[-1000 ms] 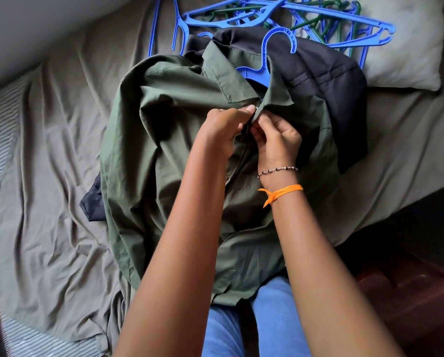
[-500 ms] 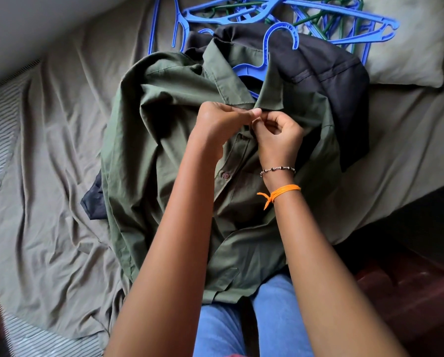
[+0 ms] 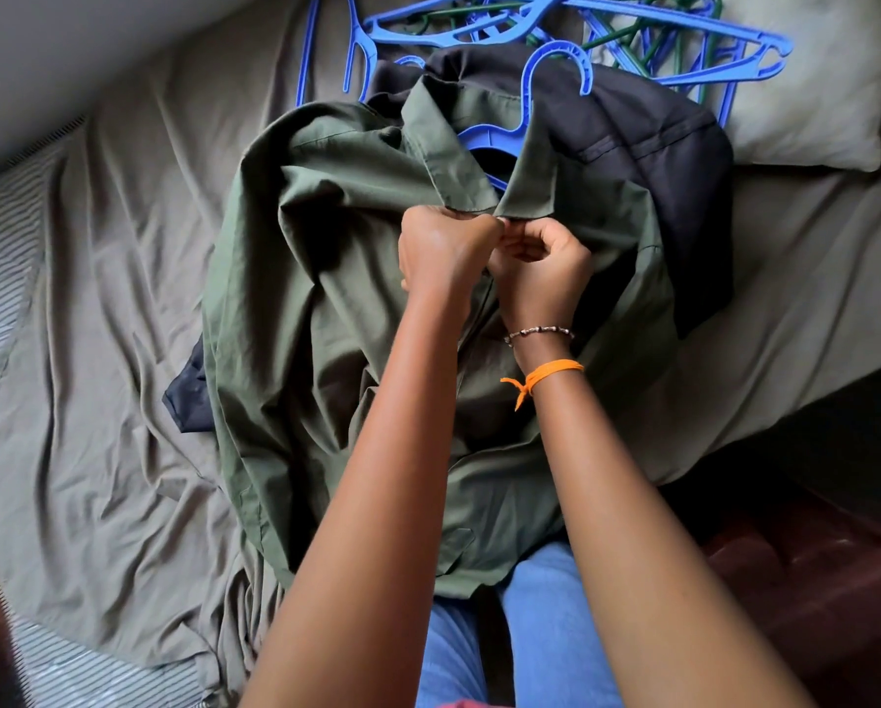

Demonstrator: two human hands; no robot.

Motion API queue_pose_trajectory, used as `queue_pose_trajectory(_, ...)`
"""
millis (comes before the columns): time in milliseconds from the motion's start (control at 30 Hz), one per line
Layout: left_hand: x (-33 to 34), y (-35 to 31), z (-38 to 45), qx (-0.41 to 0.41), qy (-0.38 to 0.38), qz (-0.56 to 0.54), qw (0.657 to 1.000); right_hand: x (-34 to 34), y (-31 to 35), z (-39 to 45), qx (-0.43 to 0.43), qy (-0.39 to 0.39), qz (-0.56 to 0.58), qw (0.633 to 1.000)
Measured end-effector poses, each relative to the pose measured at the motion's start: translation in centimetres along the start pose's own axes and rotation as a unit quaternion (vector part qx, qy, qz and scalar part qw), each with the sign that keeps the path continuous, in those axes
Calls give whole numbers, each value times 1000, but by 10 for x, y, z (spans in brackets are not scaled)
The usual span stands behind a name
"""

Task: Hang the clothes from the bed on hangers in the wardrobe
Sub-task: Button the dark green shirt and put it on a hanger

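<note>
The green shirt (image 3: 326,309) lies on the bed (image 3: 96,350), a blue hanger (image 3: 525,120) inside its collar; left hand (image 3: 443,252) and right hand (image 3: 545,268) pinch the placket below the collar; buttoning probably goes best with both edges aligned and taut.

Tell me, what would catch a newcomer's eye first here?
Two hands, the left hand and right hand, pinch the front of a green shirt just below its collar, mid-bed. A blue hanger pokes out of the collar, and a heap of spare hangers lies beyond, beside a pillow.
</note>
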State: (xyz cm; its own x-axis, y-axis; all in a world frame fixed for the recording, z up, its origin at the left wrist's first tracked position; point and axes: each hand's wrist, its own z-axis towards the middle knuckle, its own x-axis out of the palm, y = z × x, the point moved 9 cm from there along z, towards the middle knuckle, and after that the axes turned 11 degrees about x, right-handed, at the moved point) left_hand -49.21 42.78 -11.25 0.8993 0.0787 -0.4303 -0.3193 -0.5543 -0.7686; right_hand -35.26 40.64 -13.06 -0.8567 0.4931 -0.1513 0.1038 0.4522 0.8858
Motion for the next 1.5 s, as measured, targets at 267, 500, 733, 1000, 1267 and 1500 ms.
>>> queue_pose_trajectory(267,11,13,1,-7,161,-99,982,-6,-6,4,22,48,29,998)
queue_pose_trajectory(500,12,17,-1,36,71,-102,992,-8,0,7,50,23,-70,996)
queue_pose_trajectory(733,13,25,-11,24,48,-96,994,-6,-11,16,144,98,-49,984)
queue_pose_trajectory(1000,17,20,-19,-19,87,-147,985,-6,-8,12,150,123,0,981)
queue_pose_trajectory(1267,13,17,-21,-26,53,-183,981,-16,-1,8,76,47,-42,995)
queue_pose_trajectory(1500,8,14,-20,-17,40,-173,984,-16,-6,4,69,52,-25,996)
